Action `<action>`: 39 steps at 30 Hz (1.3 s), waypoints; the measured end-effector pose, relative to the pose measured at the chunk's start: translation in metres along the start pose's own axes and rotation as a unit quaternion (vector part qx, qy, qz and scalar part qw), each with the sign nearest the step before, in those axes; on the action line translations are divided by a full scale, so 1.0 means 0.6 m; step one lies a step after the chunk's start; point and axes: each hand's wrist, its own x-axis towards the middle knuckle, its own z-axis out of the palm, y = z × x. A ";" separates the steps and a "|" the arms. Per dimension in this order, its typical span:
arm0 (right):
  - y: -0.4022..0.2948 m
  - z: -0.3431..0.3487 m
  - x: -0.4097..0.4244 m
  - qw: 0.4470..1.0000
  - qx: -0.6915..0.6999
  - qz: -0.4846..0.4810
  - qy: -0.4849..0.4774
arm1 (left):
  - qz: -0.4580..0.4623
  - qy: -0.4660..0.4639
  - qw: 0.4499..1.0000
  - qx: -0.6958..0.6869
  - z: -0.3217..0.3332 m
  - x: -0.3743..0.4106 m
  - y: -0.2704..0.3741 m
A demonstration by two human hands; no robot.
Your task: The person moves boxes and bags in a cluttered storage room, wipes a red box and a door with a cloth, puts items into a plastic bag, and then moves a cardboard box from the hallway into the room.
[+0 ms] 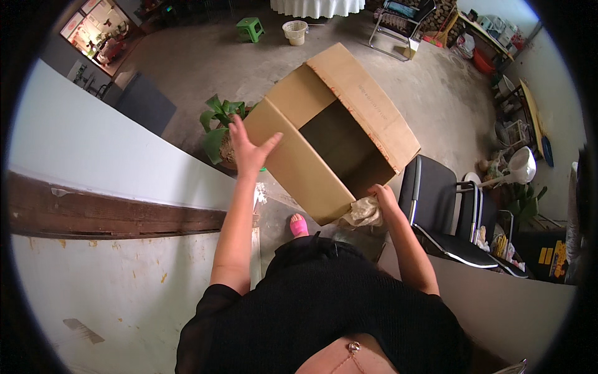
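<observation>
A large cardboard box is held tilted in front of me, its top open and its inside dark. My right hand grips the box at its near right corner. Bunched against that corner, beside my fingers, is a crumpled beige cloth or paper. My left hand is at the box's left side with fingers spread and thumb over the cardboard; whether it touches is unclear. Below the box, my foot in a pink slipper shows on the floor.
Left of the box stands a potted plant, near the end of a white wall. Black chairs with metal frames stand close on the right. Farther off are a green stool and a white wastebasket.
</observation>
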 end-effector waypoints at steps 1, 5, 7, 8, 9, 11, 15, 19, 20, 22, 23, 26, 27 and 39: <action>-0.005 -0.008 0.002 0.999 0.001 0.034 -0.011 | -0.005 0.018 1.000 0.004 -0.012 0.008 -0.009; 0.014 -0.023 0.017 0.976 0.141 0.157 -0.048 | -0.176 -0.142 0.901 -0.370 -0.043 -0.001 -0.031; 0.019 -0.016 0.014 0.964 0.175 0.187 -0.064 | -0.308 -0.259 0.793 -0.458 -0.047 -0.010 -0.034; 0.021 -0.014 0.014 0.957 0.193 0.206 -0.064 | -0.300 -0.267 0.790 -0.463 -0.036 -0.025 -0.030; 0.022 -0.010 0.014 0.949 0.212 0.225 -0.065 | -0.279 -0.302 0.776 -0.477 -0.028 -0.035 -0.014; 0.031 -0.006 0.014 0.959 0.189 0.199 -0.066 | -0.266 -0.337 0.747 -0.508 -0.001 -0.050 -0.028; 0.037 -0.016 0.008 0.989 0.070 0.120 -0.039 | -0.275 -0.250 0.803 -0.466 0.047 -0.102 0.019; 0.033 -0.029 0.000 0.995 0.005 0.092 -0.027 | -0.315 -0.271 0.741 -0.527 0.055 -0.130 0.010; 0.046 -0.036 0.007 0.994 0.020 0.099 -0.029 | -0.323 -0.269 0.734 -0.534 0.058 -0.128 0.012; 0.041 -0.037 -0.002 0.996 -0.001 0.079 -0.039 | -0.322 -0.262 0.726 -0.549 0.063 -0.123 0.009; 0.040 -0.036 -0.008 0.996 0.026 0.070 -0.045 | -0.321 -0.259 0.721 -0.556 0.065 -0.119 0.009; 0.021 -0.040 -0.032 0.978 0.145 0.055 -0.138 | -0.314 -0.247 0.714 -0.575 0.068 -0.091 0.021; 0.026 -0.042 -0.036 0.970 0.200 0.072 -0.117 | -0.307 -0.238 0.711 -0.586 0.070 -0.081 0.020; 0.136 -0.043 -0.018 0.966 0.242 0.032 -0.083 | -0.340 -0.130 0.694 -0.622 0.029 -0.046 -0.053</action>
